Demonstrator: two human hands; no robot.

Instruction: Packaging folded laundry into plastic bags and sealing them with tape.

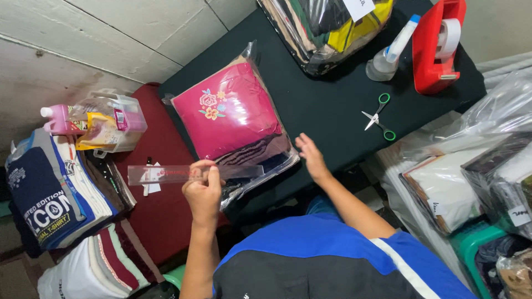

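Pinching clear strip (183,174), left hand (203,191); right hand (311,158) spread over black table (332,105).

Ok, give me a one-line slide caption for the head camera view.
Left hand holds a clear plastic strip beside a bagged pink garment on a black table; right hand hovers open.

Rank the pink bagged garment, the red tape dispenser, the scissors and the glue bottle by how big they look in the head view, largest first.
1. Pink bagged garment
2. Red tape dispenser
3. Glue bottle and scissors: they look about alike, so no ranking between them.
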